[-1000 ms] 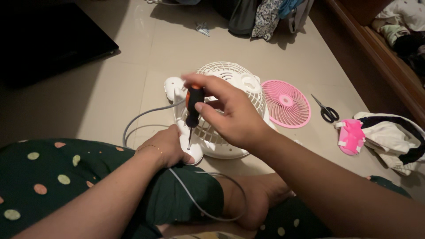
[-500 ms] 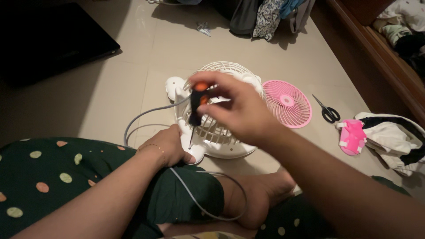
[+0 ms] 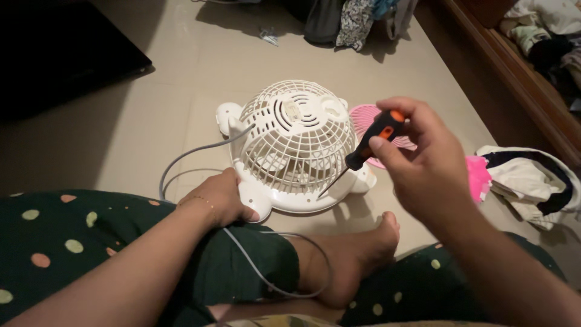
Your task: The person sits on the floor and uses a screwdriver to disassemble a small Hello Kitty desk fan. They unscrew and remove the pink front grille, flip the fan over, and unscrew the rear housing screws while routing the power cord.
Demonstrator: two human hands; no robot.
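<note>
White domed plastic fan housing (image 3: pixel 293 148) lies grille-up on the tiled floor (image 3: pixel 151 109), left hand (image 3: pixel 221 197) clenched on its base corner. Right hand (image 3: pixel 423 163) has lifted the black-orange screwdriver (image 3: pixel 366 151) off; tip now beside the rim.

1 view only, head-worn camera, pitched steeply down and forward over the wearer's lap toward the floor (image 3: pixel 151 115). Close range: forearms enter from the bottom edge, the white fan housing (image 3: pixel 290 148) sits near frame centre. Far edge takes in hanging clothes (image 3: pixel 357 21) and a wooden ledge (image 3: pixel 514 72) at right.
</note>
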